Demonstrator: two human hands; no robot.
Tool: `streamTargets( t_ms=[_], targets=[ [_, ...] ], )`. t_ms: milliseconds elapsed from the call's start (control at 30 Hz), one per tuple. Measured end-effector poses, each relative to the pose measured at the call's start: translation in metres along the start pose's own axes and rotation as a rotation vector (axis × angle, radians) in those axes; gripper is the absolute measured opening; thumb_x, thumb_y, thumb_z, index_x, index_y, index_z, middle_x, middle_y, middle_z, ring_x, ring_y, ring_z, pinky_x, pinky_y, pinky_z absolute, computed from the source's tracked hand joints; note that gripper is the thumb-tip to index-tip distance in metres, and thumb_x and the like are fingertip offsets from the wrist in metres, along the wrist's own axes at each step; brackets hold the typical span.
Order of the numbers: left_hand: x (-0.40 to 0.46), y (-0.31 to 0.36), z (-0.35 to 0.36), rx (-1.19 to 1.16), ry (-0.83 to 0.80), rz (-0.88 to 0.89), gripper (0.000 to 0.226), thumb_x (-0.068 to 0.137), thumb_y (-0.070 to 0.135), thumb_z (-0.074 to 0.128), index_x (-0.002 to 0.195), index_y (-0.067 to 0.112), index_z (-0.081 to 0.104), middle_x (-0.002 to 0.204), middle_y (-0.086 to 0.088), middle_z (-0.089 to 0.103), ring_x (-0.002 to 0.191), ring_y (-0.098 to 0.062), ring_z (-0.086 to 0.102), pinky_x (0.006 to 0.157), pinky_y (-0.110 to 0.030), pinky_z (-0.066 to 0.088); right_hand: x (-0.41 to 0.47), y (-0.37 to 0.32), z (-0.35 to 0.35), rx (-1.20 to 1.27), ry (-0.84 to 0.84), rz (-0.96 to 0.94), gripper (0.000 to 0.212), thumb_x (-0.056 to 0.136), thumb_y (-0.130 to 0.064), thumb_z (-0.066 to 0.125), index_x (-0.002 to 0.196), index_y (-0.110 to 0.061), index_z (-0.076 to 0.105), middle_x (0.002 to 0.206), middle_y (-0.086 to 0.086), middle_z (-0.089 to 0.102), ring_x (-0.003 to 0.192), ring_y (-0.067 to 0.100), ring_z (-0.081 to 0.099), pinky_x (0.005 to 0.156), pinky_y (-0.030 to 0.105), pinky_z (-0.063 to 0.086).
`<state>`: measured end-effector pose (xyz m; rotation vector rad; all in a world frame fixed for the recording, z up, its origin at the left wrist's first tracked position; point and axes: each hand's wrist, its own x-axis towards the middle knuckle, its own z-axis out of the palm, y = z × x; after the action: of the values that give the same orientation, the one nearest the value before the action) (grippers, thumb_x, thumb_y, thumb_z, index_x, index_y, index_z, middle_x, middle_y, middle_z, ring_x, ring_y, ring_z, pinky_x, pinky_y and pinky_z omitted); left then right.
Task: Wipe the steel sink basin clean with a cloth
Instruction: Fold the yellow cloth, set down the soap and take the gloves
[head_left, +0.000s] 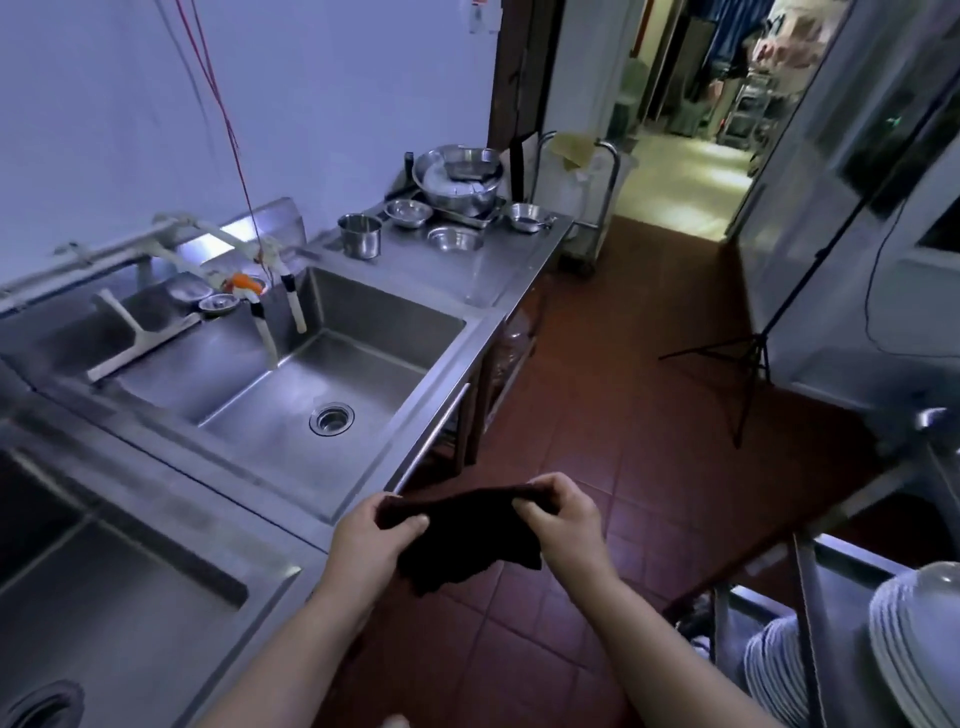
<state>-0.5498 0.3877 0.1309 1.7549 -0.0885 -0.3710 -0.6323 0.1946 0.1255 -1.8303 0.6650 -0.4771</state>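
Cloth (460, 535), dark and crumpled, hangs stretched between both hands above the red tiled floor (597, 441), just off the worktop's (291, 499) front edge. Left hand (371, 540) pinches one end, right hand (563, 525) pinches the other. Steel sink basin (332, 364) lies beyond, its drain (331, 418) bare.

Dark cloth (457, 535) bunched, hanging in air over floor; steel sink basin (291, 415) empty, drain open.
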Motion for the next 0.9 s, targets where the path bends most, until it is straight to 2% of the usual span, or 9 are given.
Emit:
streamTargets(
  t_ms=[67,167,300,433,500,600,733,833,900],
  targets=[
    [0.035,0.005,0.011,-0.025,0.011,-0.019,0.011,0.076,0.006,0.074,0.08,0.013,0.067,0.077,-0.005,0.072,0.074,-0.021,0.068,0.073,-0.035,0.052,0.037,0.002,0.007,-0.007,-0.012,-0.001,0.025,0.076,-0.001,0.069,0.071,-0.024,0.06,0.064,-0.008,0.063,0.063,-0.001,0.057,0.06,0.015,0.045],
    [0.095,0.015,0.029,-0.085,0.028,-0.012,0.009,0.078,0.002,0.07,0.082,0.009,0.066,0.079,-0.009,0.071,0.075,-0.023,0.066,0.074,-0.037,0.052,0.099,0.0,0.018,0.003,-0.017,-0.008,0.025,0.077,0.001,0.068,0.073,-0.022,0.061,0.067,-0.007,0.063,0.064,-0.002,0.056,0.062,0.015,0.045],
    [0.186,0.026,0.05,-0.089,0.052,0.019,0.009,0.082,0.003,0.067,0.081,0.011,0.063,0.072,0.001,0.068,0.065,-0.007,0.062,0.058,-0.018,0.048,0.188,-0.009,0.039,0.0,-0.036,0.001,0.02,0.079,0.003,0.064,0.077,-0.017,0.062,0.071,-0.005,0.064,0.068,0.001,0.058,0.065,0.017,0.046],
    [0.266,0.045,0.058,-0.103,0.044,-0.026,0.007,0.083,0.003,0.065,0.082,0.007,0.06,0.075,-0.008,0.066,0.07,-0.021,0.06,0.066,-0.036,0.049,0.271,-0.028,0.063,0.014,-0.057,0.038,0.017,0.081,0.005,0.061,0.082,-0.011,0.063,0.075,0.0,0.065,0.071,0.008,0.059,0.067,0.019,0.047],
    [0.298,0.055,0.056,-0.082,0.04,-0.029,0.006,0.083,0.004,0.066,0.083,0.007,0.06,0.078,-0.011,0.066,0.071,-0.023,0.061,0.067,-0.038,0.048,0.305,-0.038,0.074,0.02,-0.08,0.062,0.02,0.08,0.007,0.058,0.084,-0.011,0.064,0.078,0.001,0.067,0.072,0.008,0.06,0.068,0.02,0.048],
    [0.339,0.064,0.051,-0.041,0.061,-0.038,0.006,0.083,0.006,0.066,0.084,0.005,0.06,0.081,-0.013,0.068,0.074,-0.022,0.062,0.067,-0.035,0.048,0.352,-0.046,0.092,-0.013,-0.137,0.085,0.029,0.076,0.009,0.051,0.083,-0.015,0.064,0.081,0.002,0.067,0.074,0.009,0.06,0.063,0.017,0.048],
    [0.385,0.063,0.045,-0.047,0.121,-0.116,0.006,0.084,0.007,0.065,0.085,0.006,0.059,0.079,-0.008,0.067,0.071,-0.018,0.061,0.061,-0.028,0.045,0.412,-0.048,0.123,0.015,-0.256,0.114,0.033,0.075,0.014,0.044,0.08,-0.013,0.063,0.079,0.008,0.063,0.058,0.004,0.059,0.045,0.017,0.047],
    [0.419,0.059,0.043,-0.066,0.172,-0.173,0.008,0.084,0.006,0.064,0.084,0.003,0.057,0.074,-0.006,0.063,0.068,-0.019,0.058,0.062,-0.03,0.043,0.46,-0.041,0.152,-0.016,-0.352,0.116,0.032,0.076,0.014,0.047,0.081,-0.013,0.064,0.081,0.012,0.066,0.06,0.008,0.061,0.045,0.017,0.047],
    [0.444,0.058,0.041,-0.072,0.208,-0.217,0.008,0.084,0.006,0.064,0.085,0.002,0.057,0.076,-0.009,0.064,0.071,-0.021,0.059,0.065,-0.031,0.044,0.496,-0.036,0.175,-0.045,-0.414,0.115,0.029,0.078,0.011,0.05,0.082,-0.014,0.064,0.078,0.007,0.068,0.06,0.009,0.061,0.047,0.016,0.045]
  ],
)
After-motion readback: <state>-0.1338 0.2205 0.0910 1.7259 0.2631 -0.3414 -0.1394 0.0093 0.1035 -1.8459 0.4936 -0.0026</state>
